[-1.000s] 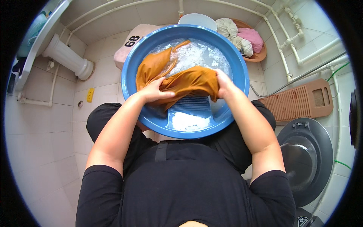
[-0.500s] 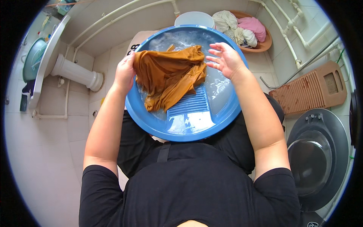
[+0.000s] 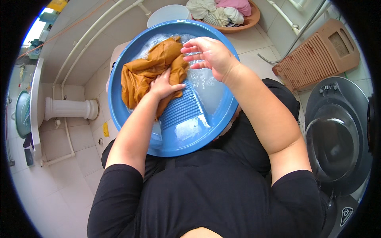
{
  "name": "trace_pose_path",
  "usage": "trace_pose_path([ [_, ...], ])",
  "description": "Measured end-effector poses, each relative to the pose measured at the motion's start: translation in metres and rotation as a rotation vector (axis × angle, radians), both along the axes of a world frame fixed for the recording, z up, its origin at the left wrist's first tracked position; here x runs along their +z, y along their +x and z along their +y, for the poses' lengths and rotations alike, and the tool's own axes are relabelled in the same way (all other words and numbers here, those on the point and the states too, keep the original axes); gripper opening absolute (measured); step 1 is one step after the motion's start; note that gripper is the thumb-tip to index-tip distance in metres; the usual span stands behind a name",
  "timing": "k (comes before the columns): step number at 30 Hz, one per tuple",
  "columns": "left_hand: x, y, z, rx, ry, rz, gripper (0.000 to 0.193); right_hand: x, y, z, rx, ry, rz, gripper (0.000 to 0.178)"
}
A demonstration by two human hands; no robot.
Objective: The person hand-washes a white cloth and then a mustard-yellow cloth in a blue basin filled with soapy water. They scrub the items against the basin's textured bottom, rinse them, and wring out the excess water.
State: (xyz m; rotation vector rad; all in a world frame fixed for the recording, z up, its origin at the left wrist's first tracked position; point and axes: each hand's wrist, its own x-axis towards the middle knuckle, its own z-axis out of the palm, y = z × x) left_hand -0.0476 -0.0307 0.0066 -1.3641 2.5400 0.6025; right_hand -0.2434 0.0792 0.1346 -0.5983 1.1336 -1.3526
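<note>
A wet mustard-brown garment (image 3: 137, 75) lies bunched in the left and far part of a round blue basin (image 3: 223, 123) holding cloudy, sudsy water. My left hand (image 3: 162, 84) rests palm down on it, thumb spread away from the fingers. Just right of the cloth, my right hand (image 3: 210, 57) hovers over the water with its fingers apart and nothing in it. Whether its fingertips touch the cloth's edge I cannot tell. Part of the built-in ribbed washboard (image 3: 182, 111) shows at the near side of the basin; the cloth covers its upper left.
Behind the basin stand a white tub (image 3: 168, 15) and an orange-brown basin (image 3: 254, 19) of white and pink laundry. To the right, a brown washboard (image 3: 317, 55) leans by a dark grey basin-shaped appliance (image 3: 337, 131). A white sink pedestal (image 3: 71, 109) is on the left.
My left hand has let go of the raised cloth corner and now lies flat on the garment, which has sunk lower. My right hand stays open above the basin. The whole view has shifted.
</note>
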Motion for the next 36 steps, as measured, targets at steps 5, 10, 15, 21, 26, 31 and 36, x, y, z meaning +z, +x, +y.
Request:
trace_pose_path([
  [5, -0.001, 0.010, -0.021, 0.079, 0.081, 0.025, 0.087, -0.006, -0.004, 0.007, 0.040, 0.033, 0.020, 0.028],
  [10, -0.044, 0.024, -0.036, 0.152, -0.182, -0.004, 0.076, -0.007, 0.002, 0.008, 0.036, 0.046, 0.037, 0.028],
  [15, -0.019, 0.002, -0.028, 0.124, -0.012, -0.246, 0.073, -0.012, 0.008, 0.002, 0.094, 0.061, 0.114, 0.030],
  [21, 0.013, 0.004, 0.029, -0.319, -0.195, -0.066, 0.048, -0.018, 0.021, -0.013, 0.159, 0.028, 0.224, 0.027],
  [26, 0.066, 0.012, 0.084, -0.251, 0.234, 0.410, 0.045, -0.058, 0.039, -0.037, 0.214, -0.110, 0.632, 0.025],
  [31, 0.055, 0.054, 0.074, -0.331, 0.208, 0.610, 0.037, -0.081, 0.043, -0.034, 0.517, -0.154, 1.320, 0.040],
  [36, 0.040, 0.110, 0.065, 0.094, 0.017, 0.102, 0.060, -0.094, 0.031, -0.038, 0.789, 0.297, 1.594, 0.061],
])
